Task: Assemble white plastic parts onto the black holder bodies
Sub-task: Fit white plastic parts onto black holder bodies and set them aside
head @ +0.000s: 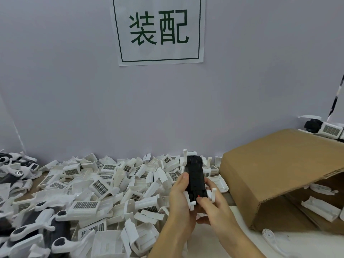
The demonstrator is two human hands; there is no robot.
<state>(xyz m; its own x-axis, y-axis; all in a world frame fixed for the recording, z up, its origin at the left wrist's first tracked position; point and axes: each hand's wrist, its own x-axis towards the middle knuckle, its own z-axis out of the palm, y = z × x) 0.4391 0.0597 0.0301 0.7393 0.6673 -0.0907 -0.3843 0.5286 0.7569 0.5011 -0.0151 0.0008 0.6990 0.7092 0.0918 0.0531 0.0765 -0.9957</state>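
Holding black holder upright above counter's near edge, white clips at its base.
Gripped by left hand and right hand, fingers curled round sides; likely light, stiff plastic; best held by long edges.

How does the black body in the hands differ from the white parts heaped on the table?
The black holder body is dark and long, gripped upright by the left hand and right hand; the white parts are pale, lying loose at all angles. Many of the white parts show grey grids; the black holder body shows none, only a small red spot.
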